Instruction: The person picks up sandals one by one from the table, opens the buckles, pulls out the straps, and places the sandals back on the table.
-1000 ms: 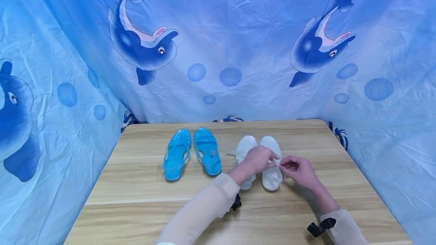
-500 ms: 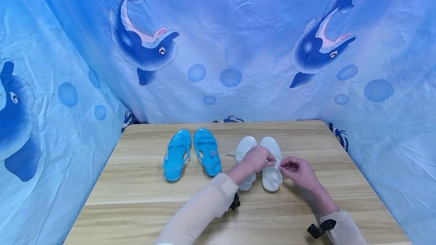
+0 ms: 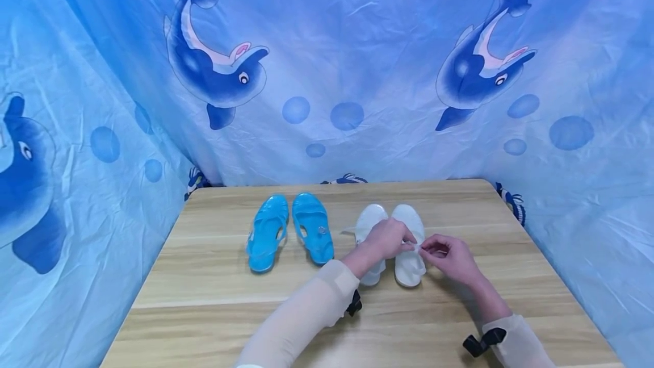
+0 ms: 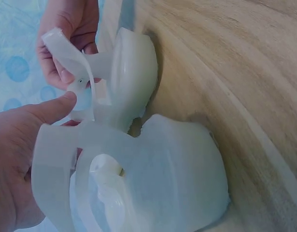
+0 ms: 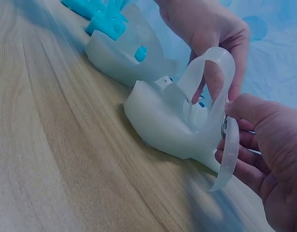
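Two hands meet over the right-hand white sandal (image 3: 409, 254), which lies on the wooden tabletop (image 3: 204, 300) just beside its twin, the left-hand white sandal (image 3: 369, 226). The left hand (image 3: 389, 239) reaches in from a pale, sheer sleeve, knuckles up, its thumb and fingers curled around the ankle strap (image 5: 208, 72). The right hand (image 3: 449, 257) comes from the other side of that sandal, its grip pinching the strap's loose end (image 5: 230, 154) between thumb and forefinger — the right wrist view shows the tail hanging below the thumb.

Most of the left-hand white sandal's heel is covered by the left hand in the head view, and the buckle is too small and blurred to make out. Both forearms are cut off at the lower edge of that view.

Both white sandals are translucent, milky soft plastic with rounded closed toes and flat, ribbon-like straps. Beyond the left-hand white sandal, away from the hands, lies a pair of glossy turquoise jelly sandals (image 3: 291, 231) of the same shape. Behind it all hangs a wrinkled blue curtain (image 3: 357, 44) printed with dolphins and bubbles.
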A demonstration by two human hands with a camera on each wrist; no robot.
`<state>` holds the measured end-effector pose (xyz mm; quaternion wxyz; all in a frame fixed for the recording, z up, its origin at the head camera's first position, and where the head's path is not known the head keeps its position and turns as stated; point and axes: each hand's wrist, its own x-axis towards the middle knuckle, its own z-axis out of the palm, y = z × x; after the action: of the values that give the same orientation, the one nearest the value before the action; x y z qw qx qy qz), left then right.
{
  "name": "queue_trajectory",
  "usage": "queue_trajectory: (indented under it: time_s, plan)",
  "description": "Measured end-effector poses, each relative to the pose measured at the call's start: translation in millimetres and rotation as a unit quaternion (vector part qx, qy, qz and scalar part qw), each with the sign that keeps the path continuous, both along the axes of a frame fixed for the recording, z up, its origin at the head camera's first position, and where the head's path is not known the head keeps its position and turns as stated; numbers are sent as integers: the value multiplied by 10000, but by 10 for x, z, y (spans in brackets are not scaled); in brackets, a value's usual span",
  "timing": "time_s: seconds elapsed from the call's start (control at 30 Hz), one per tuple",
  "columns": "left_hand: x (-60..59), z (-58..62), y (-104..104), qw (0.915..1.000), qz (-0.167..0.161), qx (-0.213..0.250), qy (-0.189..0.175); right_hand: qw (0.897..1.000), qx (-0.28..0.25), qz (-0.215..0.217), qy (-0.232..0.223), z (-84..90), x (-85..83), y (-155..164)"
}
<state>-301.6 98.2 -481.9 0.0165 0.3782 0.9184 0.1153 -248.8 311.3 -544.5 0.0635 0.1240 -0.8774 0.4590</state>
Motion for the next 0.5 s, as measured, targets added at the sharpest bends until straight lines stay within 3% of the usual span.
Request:
queue_trajectory:
  time_s: [0.3, 0.5]
  plan:
    - [-47, -51, -48, 9987, 40, 311, -392, 9999, -97, 5, 87, -31, 8, -3]
    - [-32, -19, -17, 9999, 79, 66, 30, 9995, -23, 38, 321, -43, -12, -12]
